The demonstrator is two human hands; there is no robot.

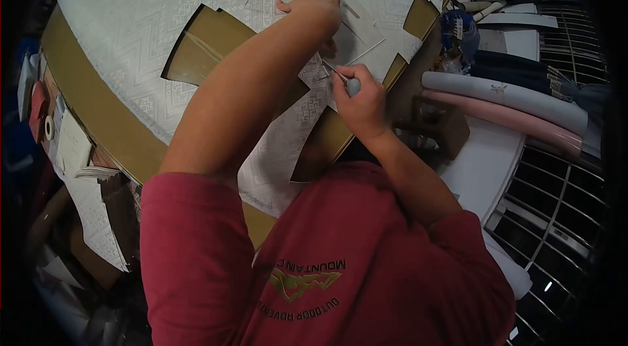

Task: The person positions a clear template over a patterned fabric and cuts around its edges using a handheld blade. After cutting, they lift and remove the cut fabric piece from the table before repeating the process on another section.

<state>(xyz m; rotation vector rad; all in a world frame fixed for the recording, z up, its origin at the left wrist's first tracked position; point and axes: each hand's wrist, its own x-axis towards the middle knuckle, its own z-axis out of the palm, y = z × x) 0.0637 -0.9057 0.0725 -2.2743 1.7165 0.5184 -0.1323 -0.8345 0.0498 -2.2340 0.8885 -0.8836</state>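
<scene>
On my head view, the left hand [307, 2] is open, its fingers spread over a clear template [360, 27] that lies on a pale patterned sheet [147, 25]. I have the right hand [360, 104] closed around the rounded, grey-blue handle of a slim tool [353, 87]. Its thin end points toward the template's near side, just beside the left hand; I can't make out whether the tip touches the sheet. The sheet spreads across the bench [108, 87], whose olive-gold top shows along the left edge, and a strip of it hangs toward my body between the forearms. Olive-gold patches show at cut-outs in the sheet. To the right of the right hand sits a brown open-sided holder [454, 127], with a pale blue roll [507, 94] and a pink roll [513, 120] beyond it.
</scene>
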